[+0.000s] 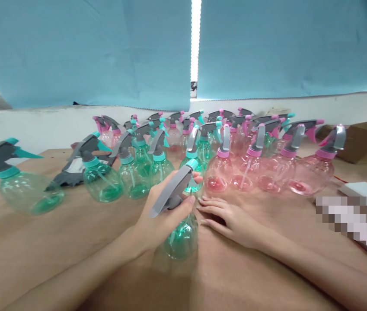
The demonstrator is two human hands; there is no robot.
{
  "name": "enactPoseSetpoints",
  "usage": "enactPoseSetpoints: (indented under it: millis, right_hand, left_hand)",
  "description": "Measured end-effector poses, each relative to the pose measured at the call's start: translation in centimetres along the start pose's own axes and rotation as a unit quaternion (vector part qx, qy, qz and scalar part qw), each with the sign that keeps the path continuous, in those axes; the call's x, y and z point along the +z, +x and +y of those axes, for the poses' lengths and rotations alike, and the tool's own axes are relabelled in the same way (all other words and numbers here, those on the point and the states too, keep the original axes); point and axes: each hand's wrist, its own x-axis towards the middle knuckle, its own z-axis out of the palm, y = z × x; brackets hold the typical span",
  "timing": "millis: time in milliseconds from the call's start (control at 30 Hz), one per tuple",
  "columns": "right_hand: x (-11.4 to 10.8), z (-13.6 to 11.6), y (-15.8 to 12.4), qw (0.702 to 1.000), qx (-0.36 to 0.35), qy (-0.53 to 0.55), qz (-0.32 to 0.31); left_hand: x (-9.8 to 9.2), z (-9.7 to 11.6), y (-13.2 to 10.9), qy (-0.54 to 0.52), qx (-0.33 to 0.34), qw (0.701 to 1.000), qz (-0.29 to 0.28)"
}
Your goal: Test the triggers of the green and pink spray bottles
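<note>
My left hand (160,214) is closed round the neck and grey trigger head of a green spray bottle (180,236) that stands on the brown table (56,246) right in front of me. My right hand (225,216) lies flat on the table just to the right of that bottle, fingers stretched out and pointing left, holding nothing. Behind both hands stand several more green spray bottles (131,172) and several pink spray bottles (218,172) in rows.
A single green bottle (24,185) stands apart at the far left. A grey cloth-like item (69,175) lies behind the green row. A cardboard box (358,140) sits at the back right, and a white flat item (363,188) near the right edge. Blue curtains hang behind.
</note>
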Motion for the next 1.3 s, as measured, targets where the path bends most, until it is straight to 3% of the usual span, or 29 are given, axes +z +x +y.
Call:
enactPoseSetpoints:
  millis: [433,800,1000,1300]
  right_hand:
    - [0.2,0.6,-0.1,1.000,-0.006,0.009,0.006]
    - [0.1,0.6,0.0,1.000,-0.007,0.011,0.004]
    - [0.2,0.7,0.0,1.000,-0.011,0.017,0.009]
    - [0.3,0.9,-0.1,1.000,-0.016,0.009,0.008]
  left_hand:
    - [-0.1,0.0,-0.1,0.019,-0.014,1.000,-0.006]
    - [-0.2,-0.2,-0.1,-0.028,-0.011,0.999,-0.015]
    - [-0.7,-0.1,-0.1,0.008,-0.024,1.000,-0.018]
    - [-0.6,-1.0,-0.6,-0.001,-0.045,0.998,0.038]
